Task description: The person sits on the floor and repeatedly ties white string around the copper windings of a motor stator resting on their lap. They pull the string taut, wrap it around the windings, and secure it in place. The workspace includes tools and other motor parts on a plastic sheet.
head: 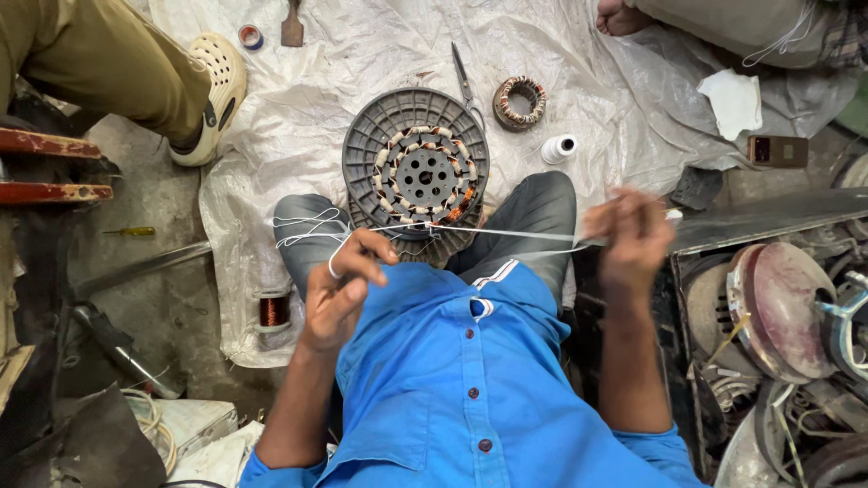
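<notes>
Right under my camera is my blue shirt (452, 380), the biggest thing I see. Past it are my knees in grey trousers (533, 212), on a big white plastic sheet (298, 108) spread over the floor.

Between my knees stands the round grey motor part (416, 172). It has a ring of copper coils (391, 176) wound around its middle. Many coils look wrapped and tidy, with white and brown bands around them. So I think the winding is mostly done, and the tying is what is left. I cannot see the near side of the ring well, so I am not sure how far the tying has gone.

A white string (506, 233) runs tight from the motor part out to both my hands. My left hand (339, 289) is curled shut around the string, with a loop over one finger. More loose string lies in loops beside my left knee. My right hand (628, 239) is blurry, but it seems to pinch the other end and pull it sideways.

Smaller things lie around: a little coil ring (520, 101), a white thread spool (561, 147), scissors (464, 77), a copper wire reel (273, 312), and a yellow screwdriver (131, 232).

Another person's foot in a cream shoe (212, 95) rests on the sheet's left edge.
</notes>
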